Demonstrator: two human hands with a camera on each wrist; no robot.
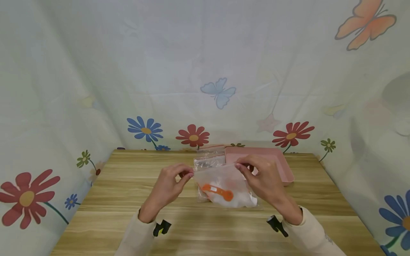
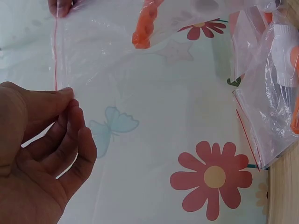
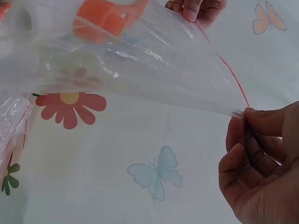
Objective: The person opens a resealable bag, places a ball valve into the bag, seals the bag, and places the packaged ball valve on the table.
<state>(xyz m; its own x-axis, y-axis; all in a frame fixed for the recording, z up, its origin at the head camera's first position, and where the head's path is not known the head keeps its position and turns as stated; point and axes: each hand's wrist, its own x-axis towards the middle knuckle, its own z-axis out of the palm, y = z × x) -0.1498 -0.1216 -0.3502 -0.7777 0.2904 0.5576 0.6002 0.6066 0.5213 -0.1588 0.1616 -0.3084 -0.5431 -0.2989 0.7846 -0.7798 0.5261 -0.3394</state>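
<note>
A clear zip bag (image 1: 213, 177) with a red seal line hangs between the two hands. Inside it show an orange spoon-like piece (image 1: 218, 192) and something white at the bottom. Thumb and fingers of the left hand (image 1: 171, 181) pinch one top corner of the bag. The right hand (image 1: 261, 176) pinches the opposite top corner, so the red-lined edge is stretched between them. In the right wrist view, the orange piece (image 3: 100, 21) shows through the plastic near a white round object. The bag's mouth looks flat; whether it is sealed, I cannot tell.
More zip bags (image 1: 209, 156) with red seal lines lie on the wooden table (image 1: 134, 185) behind the held bag, partly hidden by it. A pink tray (image 1: 286, 167) sits at the back right, its front partly covered by the right hand. A flower-printed curtain (image 1: 173, 89) surrounds the table.
</note>
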